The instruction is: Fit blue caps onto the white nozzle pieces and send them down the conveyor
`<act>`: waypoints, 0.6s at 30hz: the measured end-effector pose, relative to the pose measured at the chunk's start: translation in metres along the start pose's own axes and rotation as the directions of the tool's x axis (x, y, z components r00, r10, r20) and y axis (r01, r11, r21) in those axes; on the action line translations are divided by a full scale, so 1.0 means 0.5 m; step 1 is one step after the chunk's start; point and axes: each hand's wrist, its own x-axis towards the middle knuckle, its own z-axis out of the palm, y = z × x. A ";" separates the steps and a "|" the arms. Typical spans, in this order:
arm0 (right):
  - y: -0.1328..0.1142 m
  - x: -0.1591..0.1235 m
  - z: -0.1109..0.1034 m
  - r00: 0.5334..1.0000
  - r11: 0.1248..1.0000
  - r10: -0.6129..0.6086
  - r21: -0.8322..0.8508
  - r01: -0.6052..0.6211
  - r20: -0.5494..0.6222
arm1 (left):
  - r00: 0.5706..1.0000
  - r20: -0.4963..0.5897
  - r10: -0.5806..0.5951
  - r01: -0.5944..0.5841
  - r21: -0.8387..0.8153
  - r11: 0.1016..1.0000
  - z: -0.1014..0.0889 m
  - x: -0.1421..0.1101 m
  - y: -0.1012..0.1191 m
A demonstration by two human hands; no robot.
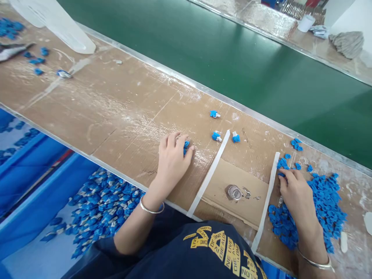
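My left hand [173, 157] rests over the cardboard-covered bench, thumb and fingers curled round a small blue plastic piece [186, 144] that is partly hidden. On the right, my right hand [299, 195] has its fingertips closed on another blue piece [281, 174] beside a white tape strip [266, 205]. Under and around that hand spreads a heap of loose blue pieces [325, 201]. Between the two tape strips sits a small clear round cup [234, 192] on a cardboard sheet [219, 180], with wet spots beside it. Blue pieces with white parts, one of them this piece [236, 137], lie farther back.
Behind the bench runs a green conveyor belt [188, 42] with a metal edge. At lower left, a blue bin [43, 193] contains many blue-and-white pieces [104, 205]. A white sleeve [66, 27] reaches in at upper left, near more blue pieces [10, 28].
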 end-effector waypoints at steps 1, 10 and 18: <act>-0.003 -0.006 -0.002 1.000 1.000 -0.005 -0.002 0.005 -0.015 | 0.998 0.061 -0.007 0.007 0.008 1.000 -0.006 0.006 -0.010; -0.018 -0.065 -0.001 0.997 0.998 -0.046 0.034 0.048 -0.054 | 0.940 0.338 -0.052 0.060 -0.012 0.998 -0.033 0.014 -0.028; -0.082 -0.069 -0.040 0.987 0.916 0.142 0.387 -0.105 -0.069 | 0.989 0.149 0.000 0.067 -0.446 0.893 -0.044 -0.016 0.016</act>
